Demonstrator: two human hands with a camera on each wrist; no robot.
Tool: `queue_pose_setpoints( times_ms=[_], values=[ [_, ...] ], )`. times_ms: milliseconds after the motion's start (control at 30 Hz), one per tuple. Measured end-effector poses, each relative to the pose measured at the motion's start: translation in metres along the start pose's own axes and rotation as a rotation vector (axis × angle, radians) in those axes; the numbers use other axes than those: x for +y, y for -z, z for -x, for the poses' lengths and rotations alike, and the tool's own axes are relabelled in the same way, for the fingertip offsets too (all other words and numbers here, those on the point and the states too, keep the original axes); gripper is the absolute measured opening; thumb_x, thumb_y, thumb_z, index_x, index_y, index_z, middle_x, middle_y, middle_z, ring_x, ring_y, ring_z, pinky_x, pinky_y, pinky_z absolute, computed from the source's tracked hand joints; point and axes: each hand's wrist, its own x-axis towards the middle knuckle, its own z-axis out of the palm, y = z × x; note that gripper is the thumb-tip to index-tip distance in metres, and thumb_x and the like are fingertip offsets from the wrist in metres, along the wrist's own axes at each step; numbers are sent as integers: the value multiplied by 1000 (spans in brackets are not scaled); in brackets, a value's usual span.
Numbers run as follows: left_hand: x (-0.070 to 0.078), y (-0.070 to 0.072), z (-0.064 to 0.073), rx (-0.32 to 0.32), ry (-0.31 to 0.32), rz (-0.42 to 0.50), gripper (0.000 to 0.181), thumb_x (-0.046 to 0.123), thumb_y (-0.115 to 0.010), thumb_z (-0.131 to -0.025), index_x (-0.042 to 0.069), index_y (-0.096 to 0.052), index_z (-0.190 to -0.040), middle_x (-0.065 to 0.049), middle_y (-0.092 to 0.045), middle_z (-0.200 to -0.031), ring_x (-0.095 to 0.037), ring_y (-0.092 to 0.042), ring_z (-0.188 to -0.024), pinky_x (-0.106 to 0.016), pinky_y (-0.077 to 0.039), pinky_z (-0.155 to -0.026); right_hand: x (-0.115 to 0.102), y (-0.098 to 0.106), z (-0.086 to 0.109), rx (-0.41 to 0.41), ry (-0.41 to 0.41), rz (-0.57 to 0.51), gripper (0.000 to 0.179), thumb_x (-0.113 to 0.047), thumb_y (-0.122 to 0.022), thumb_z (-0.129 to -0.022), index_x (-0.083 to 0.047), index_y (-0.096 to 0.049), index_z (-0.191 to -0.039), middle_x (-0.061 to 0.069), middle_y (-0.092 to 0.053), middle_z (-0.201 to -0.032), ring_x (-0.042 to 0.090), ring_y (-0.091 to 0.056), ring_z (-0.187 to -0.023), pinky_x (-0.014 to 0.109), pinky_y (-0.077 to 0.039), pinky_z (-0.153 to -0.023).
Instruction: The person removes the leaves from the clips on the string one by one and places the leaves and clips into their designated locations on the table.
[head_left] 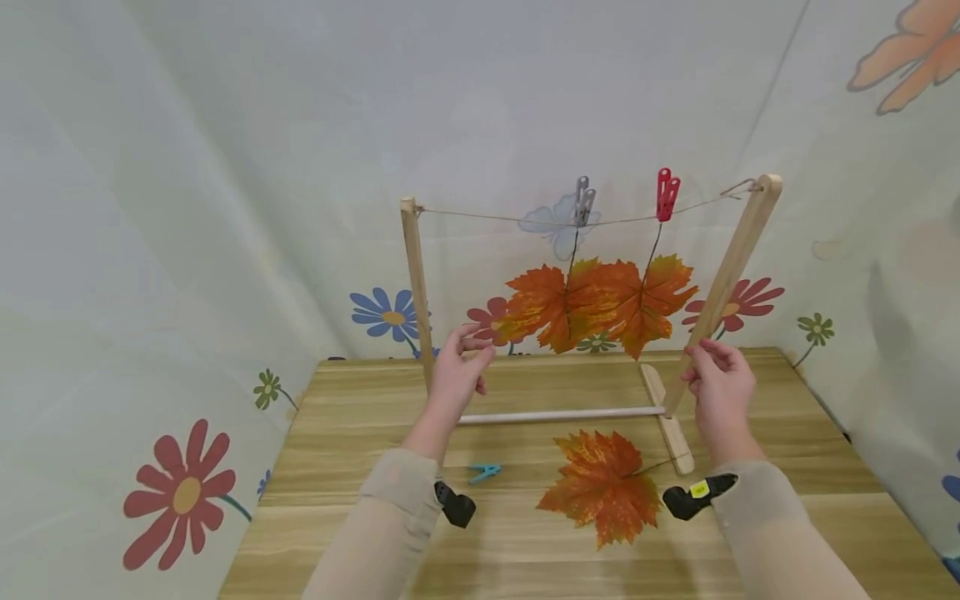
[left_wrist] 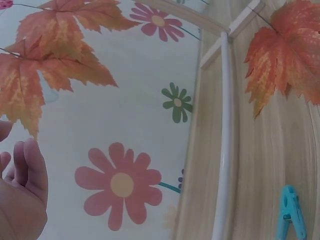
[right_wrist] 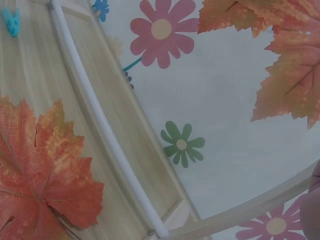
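Two orange maple leaves hang from a string [head_left: 480, 217]: one leaf [head_left: 551, 308] by a grey clothespin [head_left: 583, 202], the other leaf [head_left: 648, 304] by a red clothespin [head_left: 667, 195]. My left hand [head_left: 453, 375] is raised left of the hanging leaves, fingers loosely bent, holding nothing. My right hand [head_left: 723, 387] is beside the right wooden post [head_left: 723, 292], its relaxed fingertips overlapping the post in the head view. A third maple leaf [head_left: 603, 487] lies on the table between my forearms, and a teal clothespin [head_left: 485, 472] lies to its left.
The string runs between the right post and a left wooden post [head_left: 417, 283]. A white rod [head_left: 562, 415] joins the posts low down, and a wooden foot [head_left: 675, 442] supports the right one. Behind the wooden table [head_left: 360, 517] hangs a flower-patterned backdrop [head_left: 300, 167].
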Motion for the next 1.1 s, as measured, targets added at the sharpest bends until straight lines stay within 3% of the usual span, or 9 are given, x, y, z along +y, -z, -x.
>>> queue_pose_setpoints(
  times_ms=[367, 567, 800, 1100],
  values=[
    [27, -1, -11, -13, -61, 19, 45, 17, -65, -88, 17, -47, -130, -6, -59, -107, -14, -44, -47, -26, -45, -42, -17, -11, -5, -38, 24, 21, 23, -7, -66, -87, -2, -55, -106, 4, -65, -83, 13, -51, -48, 17, -39, -40],
    [38, 2, -15, -11, -58, 31, 44, 17, -64, -89, 18, -48, -130, -5, -59, -108, -19, -48, -52, -26, -47, -43, -33, -21, -5, -73, 66, 18, 22, -5, -68, -84, -2, -57, -104, 4, -65, -79, 13, -51, -47, 18, -37, -38],
    [52, 2, -20, -5, -86, -16, 45, 23, -65, -89, 21, -48, -131, -3, -61, -107, -17, -44, -48, -27, -48, -46, -50, -26, -3, -77, 84, 20, 21, -1, -67, -84, -4, -57, -102, 5, -61, -79, 13, -53, -46, 18, -40, -39],
    [82, -10, -18, -54, -132, -12, 44, 21, -63, -89, 20, -48, -131, -1, -61, -110, -33, -53, -63, -41, -53, -50, -61, -36, -2, -158, 111, 53, 24, -6, -68, -84, -3, -56, -104, 4, -64, -80, 12, -54, -48, 17, -46, -45]
  ],
)
